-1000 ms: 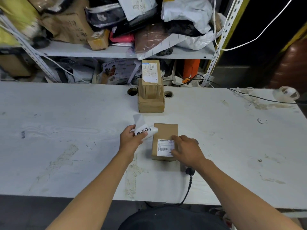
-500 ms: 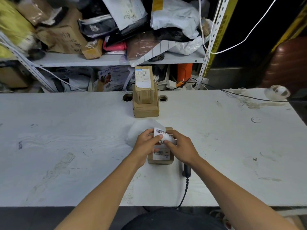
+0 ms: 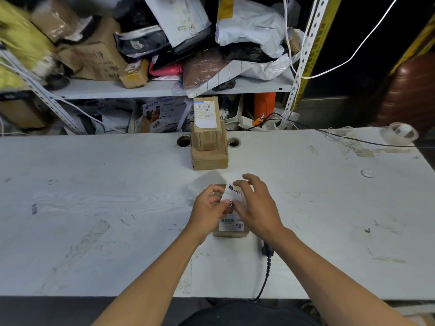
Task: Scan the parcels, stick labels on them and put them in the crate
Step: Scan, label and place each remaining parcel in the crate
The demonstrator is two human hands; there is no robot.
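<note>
Head cam: labelling step. Left hand (image 3: 208,205) pinches label (image 3: 233,192) over parcel (image 3: 230,228) at table (image 3: 94,208) centre; right hand (image 3: 256,205), fingers spread, steadies it. Next: press flat w/o creases.

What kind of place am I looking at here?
Probably a parcel sorting or returns station: shelves crammed with mailer bags, labelled cardboard boxes stacked on a worn white table, and a tape roll at its far corner.

parcel (image 3: 229,232): matt brown cardboard | label (image 3: 233,192): white paper | table (image 3: 94,208): scuffed white-painted wood | tape roll (image 3: 403,133): glossy clear plastic
</note>
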